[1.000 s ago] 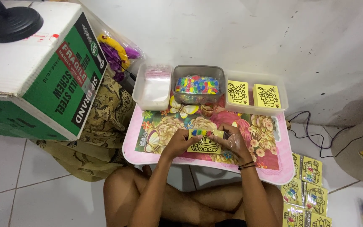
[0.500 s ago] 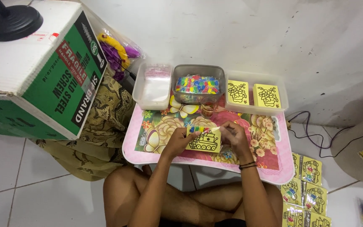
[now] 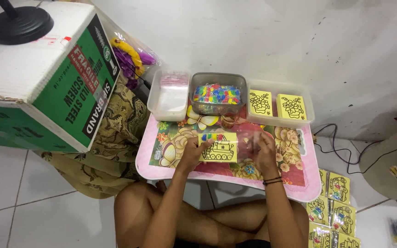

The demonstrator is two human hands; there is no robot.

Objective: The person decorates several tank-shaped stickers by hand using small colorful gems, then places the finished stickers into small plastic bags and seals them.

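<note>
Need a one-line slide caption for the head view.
Left hand holds yellow card on pink table; right hand beside it.

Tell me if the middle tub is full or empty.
Partly full: the middle tub holds a layer of small multicoloured pieces; its lid is off.

— What colour is the card (image 3: 218,148) in the middle?

— Yellow, with a black tank drawing and little red, blue and green dots on top.

— And the tabletop (image 3: 299,183)?

— Pink, with big flowers and butterflies.

— At twelve o'clock?

— A grey tub (image 3: 218,94) of rainbow bits. At one o'clock, two more yellow cards (image 3: 275,104) with black drawings.

— At ten o'clock?

— A green and white box (image 3: 47,87) with a red label.
</note>
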